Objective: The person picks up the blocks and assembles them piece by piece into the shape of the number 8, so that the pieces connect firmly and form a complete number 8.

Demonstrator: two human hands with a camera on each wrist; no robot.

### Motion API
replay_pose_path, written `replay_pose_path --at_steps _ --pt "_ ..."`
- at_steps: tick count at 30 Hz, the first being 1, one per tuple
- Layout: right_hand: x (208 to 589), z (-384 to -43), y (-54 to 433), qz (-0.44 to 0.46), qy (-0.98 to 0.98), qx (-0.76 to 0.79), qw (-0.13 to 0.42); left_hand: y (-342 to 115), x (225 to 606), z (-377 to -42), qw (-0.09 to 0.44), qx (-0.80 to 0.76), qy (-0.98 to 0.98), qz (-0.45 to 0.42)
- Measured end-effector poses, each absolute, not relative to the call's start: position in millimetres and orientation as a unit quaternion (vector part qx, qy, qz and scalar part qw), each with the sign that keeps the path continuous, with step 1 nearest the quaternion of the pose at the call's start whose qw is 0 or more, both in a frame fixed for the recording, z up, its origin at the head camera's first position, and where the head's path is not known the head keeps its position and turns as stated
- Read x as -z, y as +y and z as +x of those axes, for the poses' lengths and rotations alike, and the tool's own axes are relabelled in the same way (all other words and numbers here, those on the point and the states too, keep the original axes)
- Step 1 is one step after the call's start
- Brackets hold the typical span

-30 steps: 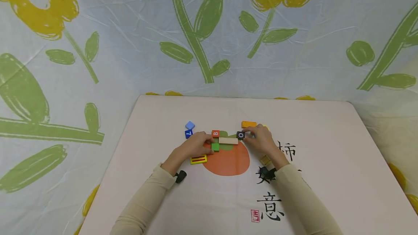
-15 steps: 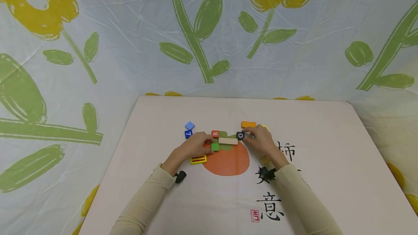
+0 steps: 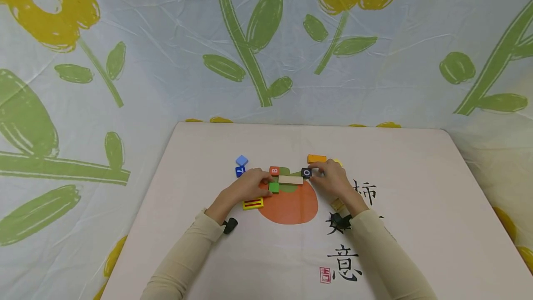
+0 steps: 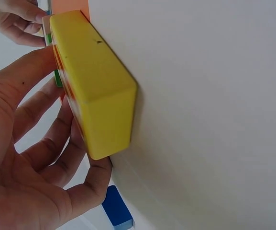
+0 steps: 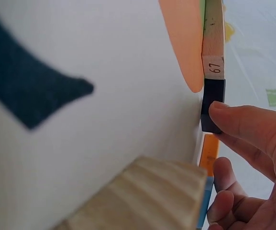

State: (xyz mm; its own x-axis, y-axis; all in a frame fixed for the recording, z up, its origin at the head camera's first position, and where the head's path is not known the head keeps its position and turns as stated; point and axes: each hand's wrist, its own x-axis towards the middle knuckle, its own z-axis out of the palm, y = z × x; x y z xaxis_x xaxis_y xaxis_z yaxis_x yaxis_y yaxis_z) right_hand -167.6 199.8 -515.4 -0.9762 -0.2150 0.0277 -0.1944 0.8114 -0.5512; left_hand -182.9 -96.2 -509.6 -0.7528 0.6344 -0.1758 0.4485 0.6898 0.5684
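Note:
Over the orange persimmon print, my left hand (image 3: 250, 184) pinches a small green block (image 3: 274, 188) between thumb and fingers at its left side. Just behind it lies a red block (image 3: 274, 170) marked B. A pale wooden plank (image 3: 291, 179) runs from the green block toward a black block (image 3: 306, 173) marked O. My right hand (image 3: 331, 177) holds that black block; in the right wrist view the thumb presses its face, and the block (image 5: 213, 103) meets the plank's end. A yellow block (image 4: 97, 72) with red stripes stands close before the left hand in the left wrist view.
A dark blue block (image 3: 240, 171) and a light blue one (image 3: 242, 160) lie beyond the left hand. Behind the right hand is an orange block (image 3: 317, 158), with a yellow piece (image 3: 338, 162) beside it. A wooden block (image 3: 337, 205) sits by the right wrist.

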Motion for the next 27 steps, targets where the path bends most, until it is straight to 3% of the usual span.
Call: replay_pose_path --at_steps 9,19,27 --pt "513 -167 200 -0.108 0.954 0.279 0.028 -96 509 -182 0.18 -0.263 0.899 0.299" --pt "484 -140 206 -0.096 0.94 0.325 -0.032 -97 506 -181 0.183 -0.254 0.903 0.295" --pt "480 -114 224 -0.111 0.932 0.341 -0.057 -96 508 -181 0.183 -0.256 0.901 0.299"
